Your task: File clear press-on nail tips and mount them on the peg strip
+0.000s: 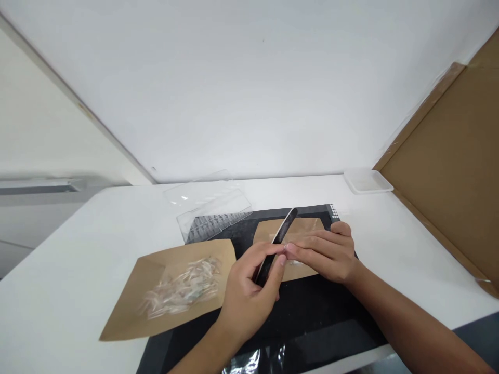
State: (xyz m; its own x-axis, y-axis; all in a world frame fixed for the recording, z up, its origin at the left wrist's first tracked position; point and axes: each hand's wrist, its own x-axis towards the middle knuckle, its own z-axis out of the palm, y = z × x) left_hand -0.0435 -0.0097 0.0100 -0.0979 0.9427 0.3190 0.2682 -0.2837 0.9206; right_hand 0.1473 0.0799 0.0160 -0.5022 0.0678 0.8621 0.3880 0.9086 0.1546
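My left hand point(247, 293) is closed around a black nail file point(287, 224), which slants up and away past the fingers. Thumb and forefinger of this hand meet the fingertips of my right hand point(329, 253). A tiny clear piece point(286, 248) shows between the fingertips, pinched by the right hand; it looks like a false nail tip, mostly covered. Below the hands lies a brown paper sheet point(265, 231) with a few small clear bits on it. To the left, another brown paper sheet point(125, 311) carries a heap of clear nail tips point(187, 288).
Both papers lie at least partly on a black mat point(312, 311) on the white table point(70, 270). Behind them is a clear plastic case point(212, 210) with divided rows. A translucent shallow container point(368, 183) stands back right, beside a large cardboard panel point(448, 140).
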